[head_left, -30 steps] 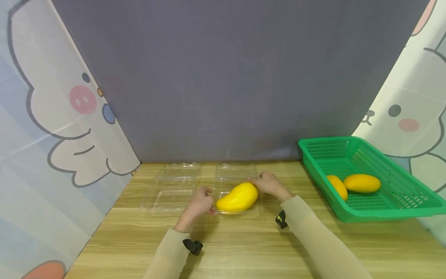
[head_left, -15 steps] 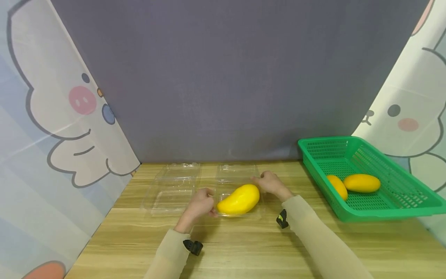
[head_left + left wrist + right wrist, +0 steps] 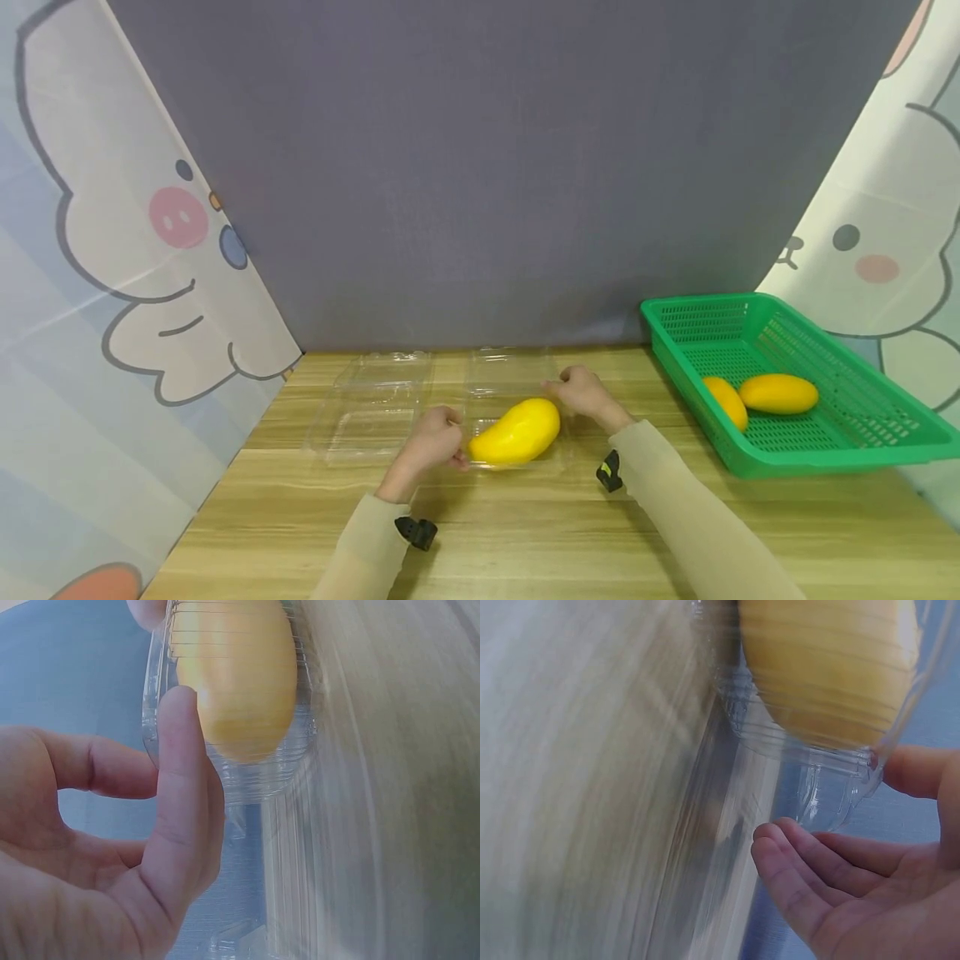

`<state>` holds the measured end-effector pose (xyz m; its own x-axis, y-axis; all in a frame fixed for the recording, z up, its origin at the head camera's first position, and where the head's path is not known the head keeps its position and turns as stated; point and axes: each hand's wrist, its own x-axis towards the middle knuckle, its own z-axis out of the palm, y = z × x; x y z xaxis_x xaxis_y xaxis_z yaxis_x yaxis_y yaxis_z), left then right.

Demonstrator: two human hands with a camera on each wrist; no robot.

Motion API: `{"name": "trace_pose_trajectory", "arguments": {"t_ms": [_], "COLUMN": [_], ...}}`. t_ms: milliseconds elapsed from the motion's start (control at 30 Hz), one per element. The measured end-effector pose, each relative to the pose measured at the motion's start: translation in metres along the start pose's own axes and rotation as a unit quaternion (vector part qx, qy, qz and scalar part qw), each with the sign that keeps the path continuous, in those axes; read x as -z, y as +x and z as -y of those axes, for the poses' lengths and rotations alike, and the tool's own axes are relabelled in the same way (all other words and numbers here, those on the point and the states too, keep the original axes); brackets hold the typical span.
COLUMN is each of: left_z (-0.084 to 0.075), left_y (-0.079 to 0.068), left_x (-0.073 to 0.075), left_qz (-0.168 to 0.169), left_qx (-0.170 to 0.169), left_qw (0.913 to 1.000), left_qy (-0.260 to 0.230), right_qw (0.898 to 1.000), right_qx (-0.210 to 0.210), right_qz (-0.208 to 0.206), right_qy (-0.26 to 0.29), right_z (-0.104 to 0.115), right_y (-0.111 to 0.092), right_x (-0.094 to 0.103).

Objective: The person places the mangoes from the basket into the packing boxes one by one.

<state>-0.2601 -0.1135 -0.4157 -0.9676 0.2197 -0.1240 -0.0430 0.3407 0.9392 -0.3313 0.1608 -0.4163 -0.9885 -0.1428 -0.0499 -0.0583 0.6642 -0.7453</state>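
Note:
A yellow mango point(image 3: 516, 433) lies in the base of an open clear plastic clamshell box point(image 3: 510, 372), whose lid is folded back toward the wall. My left hand point(image 3: 435, 437) grips the box's left side near the front corner; in the left wrist view, its thumb and fingers meet at the rim beside the mango point(image 3: 244, 682). My right hand point(image 3: 587, 392) holds the right side farther back. In the right wrist view, its thumb touches the rim, and the other fingers point(image 3: 802, 881) reach under the box wall.
Another open clear clamshell box point(image 3: 375, 417) sits just left on the wooden table point(image 3: 525, 533). To the right, a green plastic basket point(image 3: 817, 457) contains two mangoes point(image 3: 780, 394). A grey wall panel point(image 3: 480, 167) rises behind the table.
The clamshell box with its mango has shifted slightly right and toward me, with my right hand following a little. My left hand has barely moved.

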Motion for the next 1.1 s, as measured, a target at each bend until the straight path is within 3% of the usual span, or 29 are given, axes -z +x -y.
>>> {"name": "trace_pose_trajectory", "arguments": {"t_ms": [233, 600, 900, 1100], "left_z": [-0.001, -0.004, -0.004, -0.003], "left_y": [-0.002, -0.002, -0.003, -0.002], "left_x": [0.001, -0.002, -0.001, -0.001], "left_qz": [0.002, -0.009, -0.007, -0.005], "left_qx": [-0.001, 0.005, -0.001, -0.007], "left_qw": [1.0000, 0.9999, 1.0000, 0.9999], "left_qy": [0.000, -0.002, 0.007, 0.004], "right_qw": [1.000, 0.998, 0.996, 0.995], "right_qx": [0.000, -0.005, -0.002, 0.024], "right_qz": [-0.005, -0.025, -0.057, -0.083], "right_qy": [0.005, 0.066, 0.064, 0.057], "right_z": [0.003, 0.005, 0.012, 0.020], "right_y": [-0.004, -0.005, -0.003, -0.003], "right_x": [0.002, 0.007, 0.011, 0.017]}}
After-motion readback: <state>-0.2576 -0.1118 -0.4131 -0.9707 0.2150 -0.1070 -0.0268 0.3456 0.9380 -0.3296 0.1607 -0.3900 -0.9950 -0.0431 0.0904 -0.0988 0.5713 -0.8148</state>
